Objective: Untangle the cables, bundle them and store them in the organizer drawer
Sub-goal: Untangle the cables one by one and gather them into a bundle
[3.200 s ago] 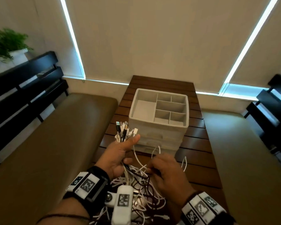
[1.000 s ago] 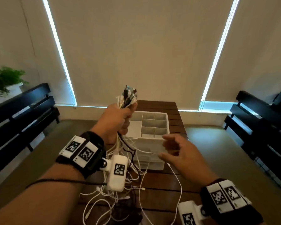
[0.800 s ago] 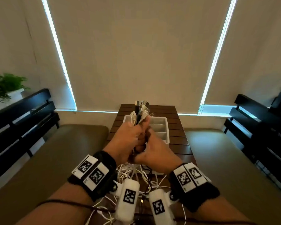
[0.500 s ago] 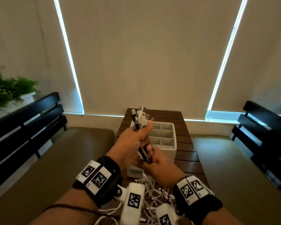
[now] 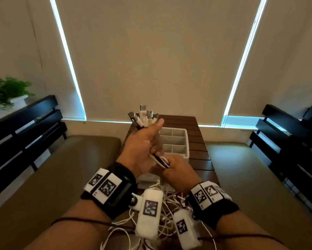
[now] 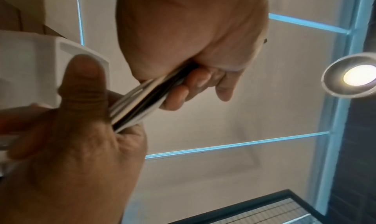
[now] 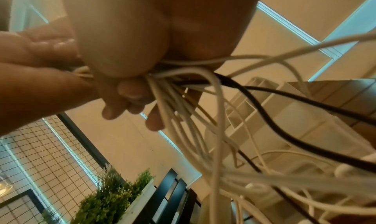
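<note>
My left hand (image 5: 148, 141) grips a bunch of white and black cables (image 5: 159, 160) just below their plugs (image 5: 143, 118), which stick up above the fist. Right below it, my right hand (image 5: 173, 166) grips the same bunch, seen taut between both fists in the left wrist view (image 6: 142, 98). Under my right hand (image 7: 126, 89) the loose cable ends (image 7: 203, 131) hang in a tangle down to the table (image 5: 200, 159). The white organizer (image 5: 177, 141), its top compartments open, stands on the table just behind my hands.
The slatted wooden table (image 5: 195, 127) runs between two olive bench cushions (image 5: 61, 168). Black slatted backrests (image 5: 25, 127) flank both sides. A potted plant (image 5: 5, 92) stands at the far left. Closed blinds (image 5: 155, 51) hang behind.
My right hand came in from the right, closed round the cables under my left fist, and has slid a little down the bunch. The left hand lowered slightly.
</note>
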